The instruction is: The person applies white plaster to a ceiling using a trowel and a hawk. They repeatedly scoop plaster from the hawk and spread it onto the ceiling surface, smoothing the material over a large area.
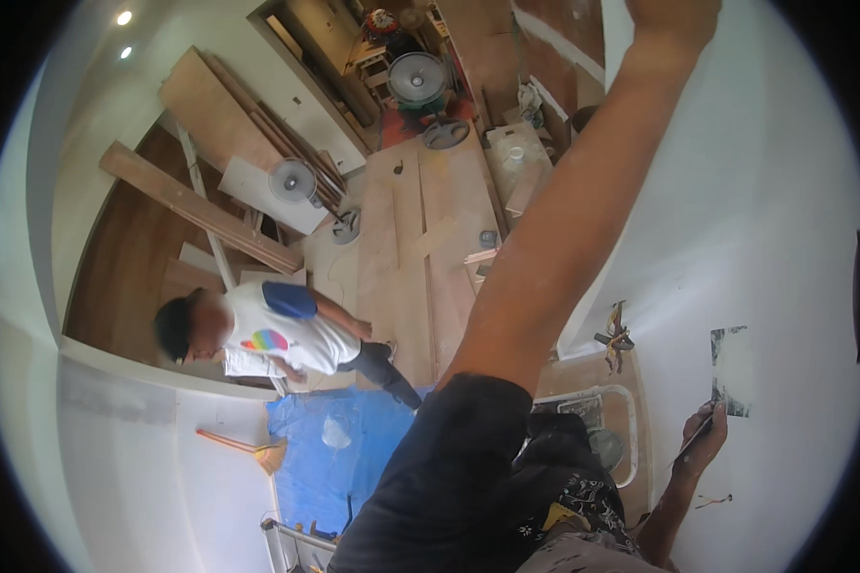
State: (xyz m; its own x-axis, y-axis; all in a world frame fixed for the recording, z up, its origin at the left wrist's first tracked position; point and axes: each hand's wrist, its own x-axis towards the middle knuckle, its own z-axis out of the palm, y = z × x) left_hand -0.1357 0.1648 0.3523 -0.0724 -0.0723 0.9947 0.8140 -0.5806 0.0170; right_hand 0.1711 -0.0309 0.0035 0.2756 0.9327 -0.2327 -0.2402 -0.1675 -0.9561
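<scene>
My left arm reaches up across the view, and my left hand (pixel 676 21) is at the top right by the white wall (pixel 784 210), its fingers cut off or too unclear to read. Low on the right, my right hand (pixel 709 435) grips a thin metal-bladed tool, perhaps a scraper (pixel 696 437), at the lower edge of a pale rectangular patch (pixel 732 358) with dark speckled margins. A bundle of wires (pixel 615 342) sticks out left of the patch; a smaller wire pair (pixel 715 498) shows below my hand.
A co-worker (pixel 287 329) stands at left beside leaning boards (pixel 201 210) and blue sheeting (pixel 325 449). A broom (pixel 268 455), ladder (pixel 296 535) and grey container (pixel 606 449) are below. Large boards (pixel 401 286) cover the middle, with two fans (pixel 417 78) (pixel 292 181) farther back.
</scene>
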